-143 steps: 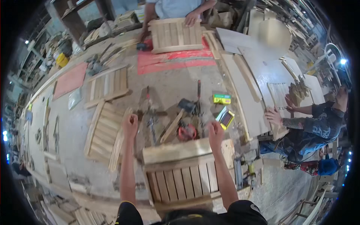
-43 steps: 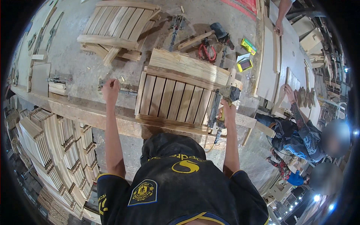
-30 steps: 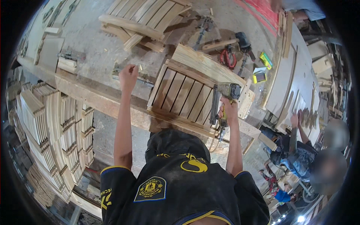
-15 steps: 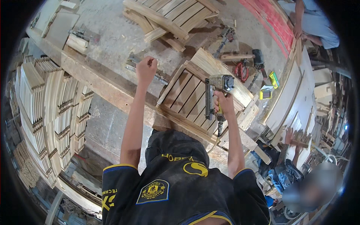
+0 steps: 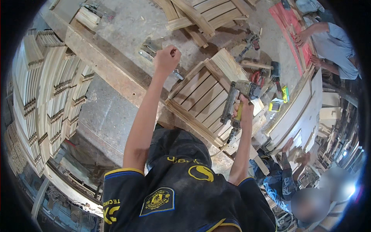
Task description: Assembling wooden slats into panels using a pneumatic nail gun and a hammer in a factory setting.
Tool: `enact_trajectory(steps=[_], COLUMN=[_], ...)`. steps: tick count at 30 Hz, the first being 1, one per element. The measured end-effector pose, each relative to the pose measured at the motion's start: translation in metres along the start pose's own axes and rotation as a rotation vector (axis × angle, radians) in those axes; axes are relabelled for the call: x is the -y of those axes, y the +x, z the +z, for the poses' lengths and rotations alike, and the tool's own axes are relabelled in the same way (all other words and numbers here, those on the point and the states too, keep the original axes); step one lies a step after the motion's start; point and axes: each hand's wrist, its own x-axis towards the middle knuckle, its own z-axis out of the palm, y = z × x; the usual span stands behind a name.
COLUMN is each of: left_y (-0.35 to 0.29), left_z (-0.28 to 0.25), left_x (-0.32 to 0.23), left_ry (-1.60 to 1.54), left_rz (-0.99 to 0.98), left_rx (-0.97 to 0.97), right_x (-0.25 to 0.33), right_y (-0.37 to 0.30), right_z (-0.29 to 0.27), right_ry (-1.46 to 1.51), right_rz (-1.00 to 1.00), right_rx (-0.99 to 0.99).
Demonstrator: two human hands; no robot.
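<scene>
My right hand (image 5: pixel 243 110) grips the yellow handle of a nail gun (image 5: pixel 247 89), raised over the right side of a slatted wooden panel (image 5: pixel 201 94). The panel lies on the bench in front of me, its parallel slats set inside a frame. My left hand (image 5: pixel 167 60) is closed in a fist beyond the panel's left corner; what it holds, if anything, is hidden. Close by it on the bench lies a metal fitting (image 5: pixel 147 52). A hose runs from the base of the nail gun's handle.
Another slatted wooden piece (image 5: pixel 218 14) lies at the far side. A mallet (image 5: pixel 275 69), a power tool (image 5: pixel 253 41) and a small yellow box (image 5: pixel 275 105) are at the right. Stacked slats (image 5: pixel 54 83) stand left. Other people work along the right, one by a red sheet (image 5: pixel 286 31).
The whole view has shifted. The nail gun has moved right relative to the panel, still in my right hand. My left fist stays closed near the metal fitting.
</scene>
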Motion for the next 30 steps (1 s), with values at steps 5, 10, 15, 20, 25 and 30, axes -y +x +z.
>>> enact_trajectory(steps=[5, 10, 15, 20, 25, 30], left_y=[-0.001, -0.003, -0.003, -0.002, -0.004, -0.004], left_z=[0.001, 0.004, 0.002, 0.000, 0.001, 0.001], left_x=[0.002, 0.001, 0.000, -0.003, -0.006, -0.005], left_ry=[0.022, -0.028, -0.015, -0.015, -0.044, -0.044], left_rz=[0.014, 0.038, 0.050, 0.046, 0.041, 0.018], left_rx=[0.003, -0.022, -0.032, -0.039, -0.047, -0.041], right_x=[-0.007, -0.019, -0.018, -0.017, -0.011, 0.007], right_y=[-0.005, -0.002, -0.003, -0.002, 0.006, 0.013], right_z=[0.008, 0.012, 0.017, 0.017, 0.032, 0.058], right_ry=[0.050, 0.043, 0.010, 0.033, 0.071, 0.064], right_rz=[0.046, 0.057, 0.033, 0.035, 0.014, 0.007], right_rx=[0.031, 0.053, 0.035, 0.041, 0.078, 0.187])
